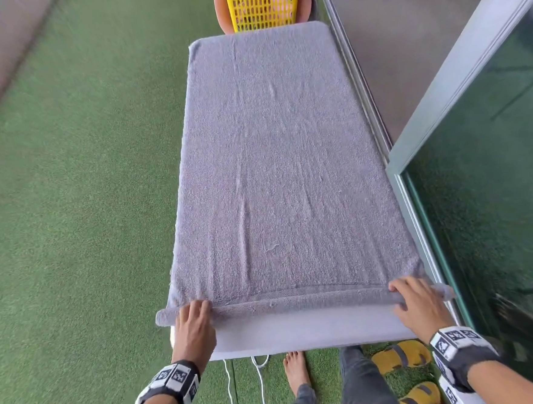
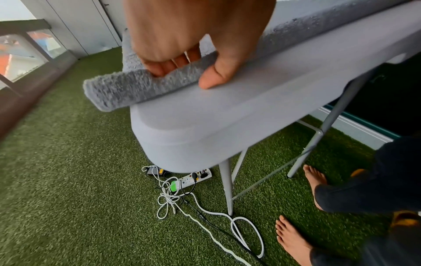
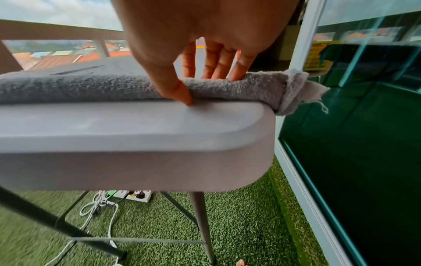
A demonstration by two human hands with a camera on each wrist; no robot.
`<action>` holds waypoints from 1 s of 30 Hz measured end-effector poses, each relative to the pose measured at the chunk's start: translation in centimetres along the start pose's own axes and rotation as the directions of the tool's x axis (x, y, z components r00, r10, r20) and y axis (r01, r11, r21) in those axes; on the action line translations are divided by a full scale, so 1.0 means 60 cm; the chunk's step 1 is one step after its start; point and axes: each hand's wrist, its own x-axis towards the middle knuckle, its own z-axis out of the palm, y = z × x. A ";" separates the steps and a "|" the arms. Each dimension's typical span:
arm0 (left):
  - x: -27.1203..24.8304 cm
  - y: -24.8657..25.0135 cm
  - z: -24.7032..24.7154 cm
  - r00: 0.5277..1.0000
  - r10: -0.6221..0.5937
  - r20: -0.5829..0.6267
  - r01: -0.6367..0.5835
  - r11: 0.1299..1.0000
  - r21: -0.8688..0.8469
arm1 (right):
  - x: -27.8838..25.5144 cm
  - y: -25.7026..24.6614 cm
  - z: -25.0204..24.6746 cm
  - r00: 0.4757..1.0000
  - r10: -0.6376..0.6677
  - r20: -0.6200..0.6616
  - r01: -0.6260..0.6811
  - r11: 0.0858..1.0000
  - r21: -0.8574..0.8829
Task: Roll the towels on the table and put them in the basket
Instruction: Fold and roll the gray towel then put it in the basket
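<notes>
A grey towel [image 1: 281,156] lies spread along the grey table [image 1: 299,335], its near end turned into a thin roll [image 1: 297,303]. My left hand [image 1: 193,320] grips the roll's left end [image 2: 127,90], fingers curled over it and thumb on the near side. At the right end [image 3: 250,86] my right hand [image 1: 415,301] does the same, thumb tip [image 3: 182,95] touching the table edge. The yellow basket [image 1: 262,5] stands beyond the table's far end.
Green artificial turf [image 1: 68,184] covers the floor. A glass sliding door [image 1: 494,186] runs close along the table's right side. Under the table lie a power strip [image 2: 196,178] and white cables [image 2: 227,216]. Yellow slippers [image 1: 402,354] and my bare feet [image 1: 296,370] are at the near end.
</notes>
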 end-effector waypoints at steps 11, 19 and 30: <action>0.033 -0.007 -0.029 0.996 -0.067 0.067 0.060 0.993 0.100 | 0.016 0.003 -0.031 0.998 0.000 -0.067 -0.007 0.994 -0.106; 0.016 -0.007 -0.006 0.998 0.000 0.067 -0.002 1.000 0.024 | 0.011 0.002 0.000 0.995 -0.056 -0.083 0.055 0.998 -0.005; 0.007 -0.008 -0.021 0.998 -0.033 0.060 0.028 0.997 0.068 | 0.004 0.014 0.002 0.984 0.012 -0.180 -0.011 1.000 0.006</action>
